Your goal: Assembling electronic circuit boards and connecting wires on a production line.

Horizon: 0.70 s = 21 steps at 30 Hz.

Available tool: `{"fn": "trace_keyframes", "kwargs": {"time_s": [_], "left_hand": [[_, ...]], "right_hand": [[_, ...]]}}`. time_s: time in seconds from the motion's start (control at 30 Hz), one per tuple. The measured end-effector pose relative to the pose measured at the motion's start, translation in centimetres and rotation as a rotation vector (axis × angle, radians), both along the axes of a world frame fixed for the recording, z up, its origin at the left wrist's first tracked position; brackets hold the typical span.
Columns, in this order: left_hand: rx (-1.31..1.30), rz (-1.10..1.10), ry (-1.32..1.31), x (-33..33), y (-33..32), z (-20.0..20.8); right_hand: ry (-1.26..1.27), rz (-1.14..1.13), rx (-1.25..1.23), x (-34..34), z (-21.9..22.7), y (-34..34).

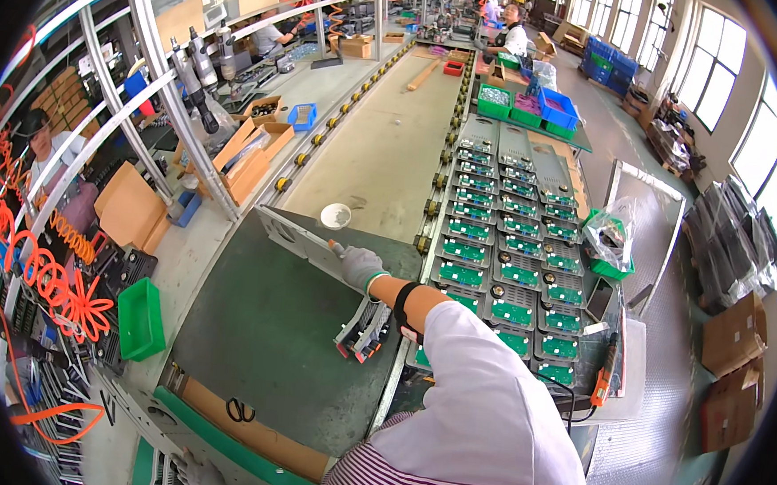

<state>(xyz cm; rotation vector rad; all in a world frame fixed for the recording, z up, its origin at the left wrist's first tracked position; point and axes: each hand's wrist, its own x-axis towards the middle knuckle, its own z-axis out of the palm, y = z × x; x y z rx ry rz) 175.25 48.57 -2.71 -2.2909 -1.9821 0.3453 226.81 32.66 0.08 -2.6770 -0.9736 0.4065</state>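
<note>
My right hand (362, 268), in a grey glove, reaches forward over the dark green work surface (267, 342). Its fingers close on the near end of a long grey metal panel (295, 239) with cut-outs, set at an angle. Just beyond stands a small white bowl (336, 215). Below my right wrist lie metal brackets (365, 328) with red-orange ends. At the lower left edge my left hand (202, 474), also gloved, grips another perforated metal panel (160, 420); part of that hand is cut off by the picture's rim. Black-handled scissors (239, 409) lie near the table's front edge.
To the right, rows of grey plates with green circuit boards (513, 314) fill a bench, beside an orange-handled tool (605, 380). A green bin (140, 319) and coiled orange air hoses (57, 284) are at left. A roller track (300, 159) runs ahead; co-workers sit farther off.
</note>
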Motion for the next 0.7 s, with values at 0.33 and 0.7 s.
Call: {"fn": "trace_keyframes", "kwargs": {"time_s": [0.33, 0.7], "left_hand": [[0.024, -0.024, 0.024, 0.5, -0.7, 1.0], [0.053, -0.059, 0.033, 0.2, -0.6, 0.8]], "right_hand": [[-0.001, -0.007, 0.019, 0.1, -0.1, -0.3], [-0.002, -0.015, -0.030, 0.0, 0.1, -0.3]]}}
